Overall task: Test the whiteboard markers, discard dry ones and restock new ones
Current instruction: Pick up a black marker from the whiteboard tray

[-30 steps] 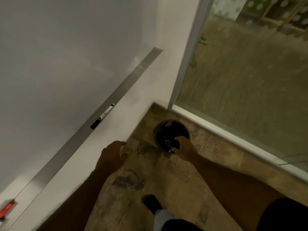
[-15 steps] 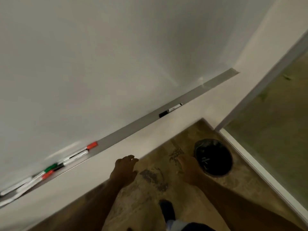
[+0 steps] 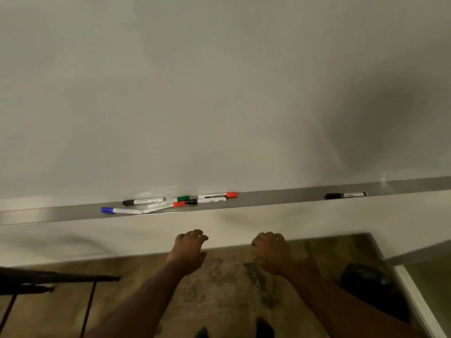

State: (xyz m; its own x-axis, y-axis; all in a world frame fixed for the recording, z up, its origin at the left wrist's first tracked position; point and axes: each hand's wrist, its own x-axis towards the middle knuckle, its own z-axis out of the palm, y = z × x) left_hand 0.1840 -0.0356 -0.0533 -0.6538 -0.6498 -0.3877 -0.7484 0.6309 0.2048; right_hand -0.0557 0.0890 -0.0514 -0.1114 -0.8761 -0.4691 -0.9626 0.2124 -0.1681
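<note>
**Hands empty, and the next marker to test is up for grabs.**

The bunch of markers (image 3: 170,203) lies in a loose jumble on the tray (image 3: 280,198) under the whiteboard (image 3: 219,93), red, green, blue and black caps all mixed. A lone black-capped marker (image 3: 345,195) sits well apart at the right end. The left hand (image 3: 188,252) hovers on the near side, below the tray and just right of the bunch. Its fingers are loosely curled and hold nothing. The right hand (image 3: 272,254), beside it, is curled a touch more, with nothing visible in it and no marker touched. This looks like the pick-the-next-one step. It calls for a reach up and away to the tray, a pinch on one barrel, then cap off and a scribble on the board. The bin (image 3: 366,281) waits on the floor, near right, for any dud.
</note>
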